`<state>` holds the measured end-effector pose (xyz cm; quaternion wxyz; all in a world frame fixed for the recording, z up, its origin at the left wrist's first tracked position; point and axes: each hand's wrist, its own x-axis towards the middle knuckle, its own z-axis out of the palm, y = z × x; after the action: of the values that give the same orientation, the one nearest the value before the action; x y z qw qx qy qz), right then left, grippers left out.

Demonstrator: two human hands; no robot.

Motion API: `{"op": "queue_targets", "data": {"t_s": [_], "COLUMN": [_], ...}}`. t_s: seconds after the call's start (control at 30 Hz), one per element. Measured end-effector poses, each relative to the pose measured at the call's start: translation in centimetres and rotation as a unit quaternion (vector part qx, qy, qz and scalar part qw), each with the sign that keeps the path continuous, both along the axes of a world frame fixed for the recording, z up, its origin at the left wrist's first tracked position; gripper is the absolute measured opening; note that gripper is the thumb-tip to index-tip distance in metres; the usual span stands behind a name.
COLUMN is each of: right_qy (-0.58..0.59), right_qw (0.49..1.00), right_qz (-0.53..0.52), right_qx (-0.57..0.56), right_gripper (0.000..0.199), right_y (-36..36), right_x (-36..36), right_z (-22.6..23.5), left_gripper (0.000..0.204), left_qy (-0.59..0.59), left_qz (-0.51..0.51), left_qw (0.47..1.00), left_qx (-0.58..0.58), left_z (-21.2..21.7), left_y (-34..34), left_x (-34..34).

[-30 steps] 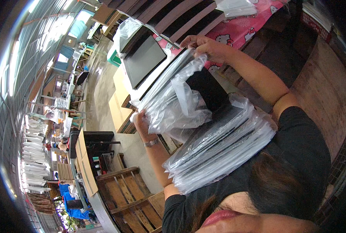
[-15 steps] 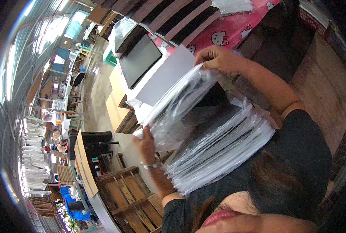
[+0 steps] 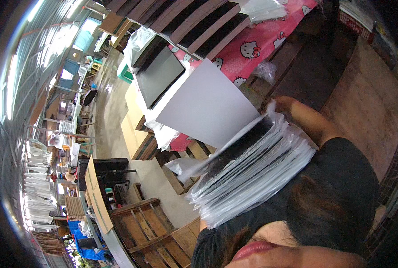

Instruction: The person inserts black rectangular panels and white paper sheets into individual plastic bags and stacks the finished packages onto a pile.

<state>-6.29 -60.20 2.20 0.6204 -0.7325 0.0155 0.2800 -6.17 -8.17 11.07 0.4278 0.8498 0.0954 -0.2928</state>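
A thick stack of flat, dark sheets in clear plastic sleeves lies close against my body, its edges fanned toward me. At the stack's far right corner is my right hand, dim and partly behind loose plastic, so its fingers cannot be made out. My left hand is hidden behind the stack; only a bit of forearm shows at the lower left. Just beyond the stack stands a plain pale grey board. A glossy dark panel rests on white wrapping farther left.
Dark slatted panels lie on a pink printed cloth at the far side. Cardboard boxes stand left of the pale board. A wooden pallet is at lower left. A clear plastic bundle sits by the cloth's edge.
The plastic-sleeved sheet that both hands held up has come down onto the stack, uncovering more of the pale board. My left hand has dropped out of sight; my right moved nearer to me.
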Motion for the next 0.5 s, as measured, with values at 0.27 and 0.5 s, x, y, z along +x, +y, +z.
{"op": "queue_targets", "data": {"t_s": [0.27,0.5], "right_qy": [-0.275,-0.573], "right_qw": [0.956,0.817], "right_qz": [0.095,0.040], "right_qx": [-0.034,0.047], "right_gripper": [0.026,0.062], "right_y": [5.6,18.9], "right_x": [4.2,5.3], "right_z": [25.3,35.9], "left_gripper": [0.036,0.038], "left_qy": [-0.284,-0.422], "left_qz": [0.138,-0.012], "left_qw": [0.943,0.864], "left_qx": [-0.108,-0.275], "left_z": [13.0,27.7], "left_y": [1.9,-9.1], "left_x": [0.4,0.1]}}
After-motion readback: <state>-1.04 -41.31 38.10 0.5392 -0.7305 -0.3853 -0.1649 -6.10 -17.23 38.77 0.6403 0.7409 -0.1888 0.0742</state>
